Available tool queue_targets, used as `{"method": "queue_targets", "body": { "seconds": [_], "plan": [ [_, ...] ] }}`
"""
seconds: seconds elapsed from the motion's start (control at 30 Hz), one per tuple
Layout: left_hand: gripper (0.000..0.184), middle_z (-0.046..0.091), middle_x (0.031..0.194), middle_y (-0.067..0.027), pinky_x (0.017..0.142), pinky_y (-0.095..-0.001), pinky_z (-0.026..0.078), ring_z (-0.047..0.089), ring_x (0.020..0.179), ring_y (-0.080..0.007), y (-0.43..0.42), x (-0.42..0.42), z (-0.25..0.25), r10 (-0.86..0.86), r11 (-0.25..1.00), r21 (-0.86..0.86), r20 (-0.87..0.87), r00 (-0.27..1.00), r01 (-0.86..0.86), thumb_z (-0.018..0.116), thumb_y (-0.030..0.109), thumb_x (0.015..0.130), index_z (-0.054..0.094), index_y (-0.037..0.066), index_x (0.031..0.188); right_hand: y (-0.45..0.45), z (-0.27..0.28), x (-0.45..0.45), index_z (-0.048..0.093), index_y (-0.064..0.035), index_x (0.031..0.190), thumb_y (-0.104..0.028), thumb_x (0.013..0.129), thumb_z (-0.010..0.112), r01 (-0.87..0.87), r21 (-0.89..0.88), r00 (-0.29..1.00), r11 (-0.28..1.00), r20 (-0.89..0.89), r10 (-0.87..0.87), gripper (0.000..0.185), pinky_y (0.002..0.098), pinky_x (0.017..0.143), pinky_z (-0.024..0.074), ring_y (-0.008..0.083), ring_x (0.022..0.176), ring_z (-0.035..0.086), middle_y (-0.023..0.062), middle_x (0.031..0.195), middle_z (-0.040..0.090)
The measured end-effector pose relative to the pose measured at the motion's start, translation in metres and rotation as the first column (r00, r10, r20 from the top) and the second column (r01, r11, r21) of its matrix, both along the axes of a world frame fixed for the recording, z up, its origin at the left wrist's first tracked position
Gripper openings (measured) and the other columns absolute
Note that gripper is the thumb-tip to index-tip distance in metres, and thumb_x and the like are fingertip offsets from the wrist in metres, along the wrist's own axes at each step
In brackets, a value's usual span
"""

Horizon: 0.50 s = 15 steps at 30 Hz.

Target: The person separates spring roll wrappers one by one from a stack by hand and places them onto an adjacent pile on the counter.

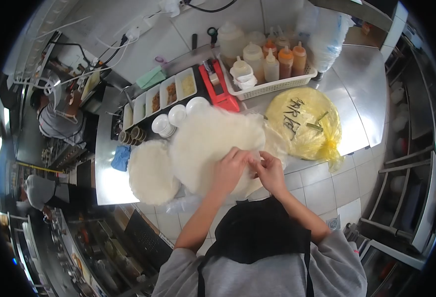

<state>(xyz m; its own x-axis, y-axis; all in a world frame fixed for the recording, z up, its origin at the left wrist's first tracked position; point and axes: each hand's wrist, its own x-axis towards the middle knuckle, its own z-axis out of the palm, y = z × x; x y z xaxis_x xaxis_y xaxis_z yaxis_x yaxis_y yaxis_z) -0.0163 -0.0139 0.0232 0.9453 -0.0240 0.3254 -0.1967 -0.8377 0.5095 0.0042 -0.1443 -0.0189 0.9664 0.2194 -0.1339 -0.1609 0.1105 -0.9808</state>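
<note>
Several bottles [286,64] in a basket [275,86] — yellow bag [292,121] beside pale sheet [213,148].

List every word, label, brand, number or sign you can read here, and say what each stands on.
None reads with certainty.
Yellow bag: black handwritten characters, too blurred and skewed to quote.
Plastic-wrapped stack: bluish marks, too blurred to tell whether they are print.

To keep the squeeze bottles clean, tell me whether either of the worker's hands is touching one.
No; the left hand and right hand are at the pale round sheet, well short of the bottles in the basket.
</note>
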Motion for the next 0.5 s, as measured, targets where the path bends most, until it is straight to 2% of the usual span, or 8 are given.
{"method": "queue_targets", "body": {
  "seconds": [0.03,0.13,0.23,0.27,0.37,0.47,0.5],
  "plan": [
    [0.006,0.057,0.081,-0.0041,0.058,-0.0353,0.049,0.061,0.070,-0.0252,-0.004,0.001,-0.023,0.000,1.000,0.000,-0.017,1.000,0.000,0.060,0.011,0.080,0.061,0.010,0.086,-0.007,-0.011,-0.001,0.059,0.0054,0.082,-0.016,0.085,0.060,-0.029,-0.113,0.998,0.993,-0.054,0.023,0.021,0.0260,0.042,0.0403,0.0086,0.046,0.053,0.0068,0.053,0.055],
    [0.004,0.058,0.081,-0.0044,0.055,-0.0362,0.049,0.061,0.066,-0.0265,-0.009,0.007,-0.050,-0.006,1.000,-0.029,0.005,1.000,0.006,0.060,0.013,0.080,0.061,0.010,0.083,-0.018,-0.020,0.004,0.056,0.0054,0.069,-0.016,0.084,0.060,-0.001,-0.464,0.990,0.886,0.124,0.066,0.027,0.0285,0.042,0.0412,0.0141,0.042,0.054,0.0093,0.051,0.056],
    [0.008,0.059,0.080,-0.0080,0.057,-0.0372,0.047,0.060,0.067,-0.0293,0.000,0.015,-0.043,0.048,0.995,-0.086,0.062,0.997,-0.042,0.060,0.014,0.082,0.062,0.006,0.083,-0.030,-0.022,0.000,0.053,0.0049,0.060,-0.015,0.083,0.061,0.130,-0.476,0.969,0.870,0.246,-0.010,0.031,0.0313,0.042,0.0416,0.0180,0.042,0.056,0.0127,0.051,0.056],
    [0.010,0.060,0.079,-0.0097,0.058,-0.0375,0.046,0.059,0.068,-0.0305,0.006,0.017,-0.039,0.075,0.992,-0.106,0.075,0.994,-0.067,0.060,0.014,0.083,0.062,0.004,0.083,-0.039,-0.028,-0.002,0.053,0.0048,0.061,-0.015,0.082,0.061,0.102,-0.430,0.988,0.897,0.149,-0.041,0.030,0.0315,0.042,0.0419,0.0183,0.042,0.056,0.0128,0.050,0.055],
    [0.012,0.059,0.081,-0.0067,0.055,-0.0377,0.047,0.060,0.066,-0.0293,0.018,0.020,-0.035,0.162,0.987,-0.031,0.129,0.978,-0.160,0.058,0.018,0.085,0.059,0.007,0.083,-0.067,-0.034,-0.010,0.057,0.0044,0.064,-0.017,0.079,0.065,0.051,-0.272,0.987,0.961,-0.135,-0.091,0.027,0.0319,0.046,0.0455,0.0202,0.044,0.058,0.0144,0.049,0.054],
    [0.014,0.059,0.080,-0.0079,0.055,-0.0384,0.047,0.059,0.067,-0.0305,0.010,0.014,-0.037,0.113,0.988,-0.114,0.069,0.991,-0.105,0.057,0.019,0.086,0.058,0.005,0.086,-0.077,-0.050,-0.007,0.061,0.0046,0.074,-0.023,0.075,0.067,-0.049,-0.500,0.998,0.865,-0.053,0.025,0.028,0.0334,0.053,0.0489,0.0214,0.051,0.061,0.0138,0.054,0.058],
    [0.015,0.059,0.080,-0.0085,0.055,-0.0383,0.047,0.059,0.067,-0.0306,0.007,0.013,-0.040,0.099,0.989,-0.119,0.049,0.994,-0.093,0.058,0.020,0.086,0.057,0.005,0.086,-0.073,-0.039,-0.003,0.061,0.0041,0.077,-0.024,0.075,0.067,0.031,-0.527,0.997,0.849,0.077,0.011,0.029,0.0348,0.055,0.0489,0.0225,0.054,0.061,0.0144,0.057,0.059]
  ]
}}
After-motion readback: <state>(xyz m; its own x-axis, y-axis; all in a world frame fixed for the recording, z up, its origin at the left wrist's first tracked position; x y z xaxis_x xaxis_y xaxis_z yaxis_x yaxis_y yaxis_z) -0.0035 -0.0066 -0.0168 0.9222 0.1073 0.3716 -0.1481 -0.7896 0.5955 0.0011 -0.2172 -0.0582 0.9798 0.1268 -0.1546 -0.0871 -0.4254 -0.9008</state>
